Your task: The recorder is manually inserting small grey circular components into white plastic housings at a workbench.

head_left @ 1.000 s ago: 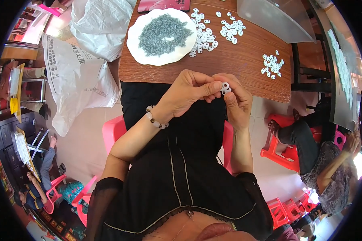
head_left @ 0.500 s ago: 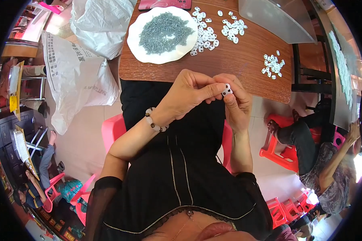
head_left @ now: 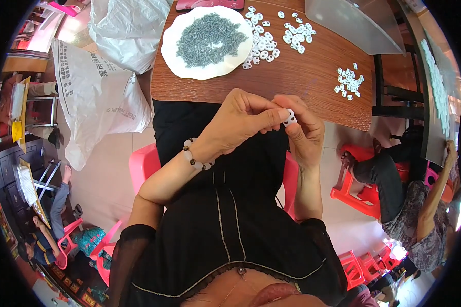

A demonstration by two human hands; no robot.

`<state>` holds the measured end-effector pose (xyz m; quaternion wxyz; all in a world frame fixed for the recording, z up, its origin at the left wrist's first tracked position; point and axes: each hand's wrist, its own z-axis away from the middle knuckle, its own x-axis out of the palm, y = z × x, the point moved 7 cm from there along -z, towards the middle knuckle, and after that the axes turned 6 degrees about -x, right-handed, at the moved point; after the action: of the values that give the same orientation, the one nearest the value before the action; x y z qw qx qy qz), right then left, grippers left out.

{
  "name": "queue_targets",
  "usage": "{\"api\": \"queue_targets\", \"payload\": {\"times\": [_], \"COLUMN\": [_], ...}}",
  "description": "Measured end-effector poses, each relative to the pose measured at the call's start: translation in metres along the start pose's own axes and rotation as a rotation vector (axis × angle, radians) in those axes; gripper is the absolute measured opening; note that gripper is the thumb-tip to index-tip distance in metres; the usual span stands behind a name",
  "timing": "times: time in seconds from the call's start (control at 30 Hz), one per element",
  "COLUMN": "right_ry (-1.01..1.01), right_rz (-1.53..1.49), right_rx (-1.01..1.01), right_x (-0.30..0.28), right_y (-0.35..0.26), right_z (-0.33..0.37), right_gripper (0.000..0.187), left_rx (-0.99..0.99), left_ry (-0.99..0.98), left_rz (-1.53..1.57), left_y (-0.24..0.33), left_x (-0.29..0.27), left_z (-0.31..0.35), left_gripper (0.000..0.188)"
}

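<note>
While both hands pinch a white ring, white plate heaped with grey pins

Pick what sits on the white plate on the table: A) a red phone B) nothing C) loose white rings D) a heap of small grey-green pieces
D: the white plate carries a heap of small grey-green pieces; the white rings lie on the wooden table beside it, and both hands, left hand and right hand, pinch one small white ring over the lap.
</note>
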<state>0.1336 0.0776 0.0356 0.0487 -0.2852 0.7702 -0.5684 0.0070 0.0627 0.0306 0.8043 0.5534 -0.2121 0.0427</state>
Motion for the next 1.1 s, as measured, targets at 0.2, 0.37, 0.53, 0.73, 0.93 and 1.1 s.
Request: {"api": "queue_targets", "payload": {"times": [0.2,0.37,0.53,0.73,0.93,1.1], "right_ry": [0.005,0.047,0.078,0.088,0.117,0.129], "right_rz": [0.014,-0.001,0.033,-0.005,0.021,0.051], "right_rx": [-0.016,-0.038,-0.077,-0.096,-0.115,-0.143], "right_x": [0.003,0.004,0.004,0.005,0.004,0.002], "right_y": [-0.001,0.002,0.000,0.001,0.000,0.001], "right_z": [-0.001,0.003,0.004,0.003,0.004,0.005], "right_gripper": [0.043,0.042,0.042,0.039,0.040,0.038], "left_rx": [-0.003,-0.008,-0.021,-0.019,-0.025,0.011], "left_ry": [0.002,0.017,0.021,0.013,0.012,0.038], "left_rz": [-0.014,0.014,0.042,0.075,0.090,0.114], "left_y": [0.004,0.002,0.001,-0.005,-0.010,-0.009], "left_x": [0.002,0.003,0.005,0.004,0.006,0.009], "left_z": [0.000,0.002,0.004,0.002,0.001,0.000], "left_gripper": [0.016,0.016,0.016,0.017,0.019,0.018]}}
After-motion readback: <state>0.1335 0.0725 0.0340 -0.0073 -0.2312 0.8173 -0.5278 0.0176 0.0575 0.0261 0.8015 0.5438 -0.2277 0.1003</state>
